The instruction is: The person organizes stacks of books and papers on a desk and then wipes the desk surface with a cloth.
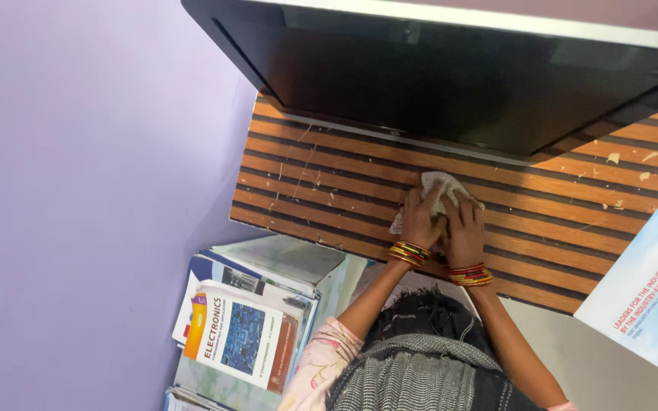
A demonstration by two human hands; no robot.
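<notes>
i'm looking down at both hands pressed side by side on a pale cloth (439, 190) in the middle of the frame, on the striped wooden bench (329, 183) — orange-brown bands with dark lines between. the left hand (421, 219) lies flat with fingers spread, palm bearing down on the left part of the cloth; the right hand (464, 228) sits just beside it, touching it, fingers likewise laid out flat over the cloth rather than curled round it. neither hand grips in a fist; both pin the cloth to the surface. stacked bangles (410, 253) ring each wrist. just above the cloth, across the upper part of the frame, stands a dark monitor (451, 76) with a pale edge. pale flecks and scratches (613, 158) show on the bench to the right and some to the left of the hands. i judge the step in hand to be wiping the bench with the cloth under both palms. the next move, as i see it, calls for even downward pressure and a sweep toward the flecked patches, keeping clear of the monitor's lower edge. at lower left a stack of books (241, 335) lies below the bench, and a printed blue-and-white sheet (645, 289) hangs at the right edge.
</notes>
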